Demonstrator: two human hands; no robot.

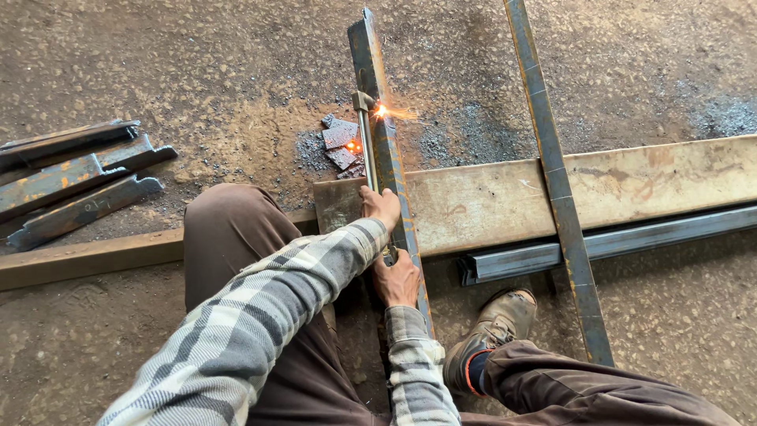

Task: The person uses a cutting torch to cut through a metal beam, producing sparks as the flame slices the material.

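Note:
A long cutting torch runs away from me, its tip throwing orange sparks against a rusty steel bar that lies lengthwise across a flat steel plate. My left hand grips the torch tube further forward. My right hand holds the torch handle closer to my body. Both arms wear plaid sleeves. Small cut-off steel pieces, one still glowing, lie on the ground just left of the bar.
A second long steel bar crosses the plate to the right. A steel channel lies beside the plate. Several cut steel pieces are piled at the left. My boot and knees rest on the dirt floor.

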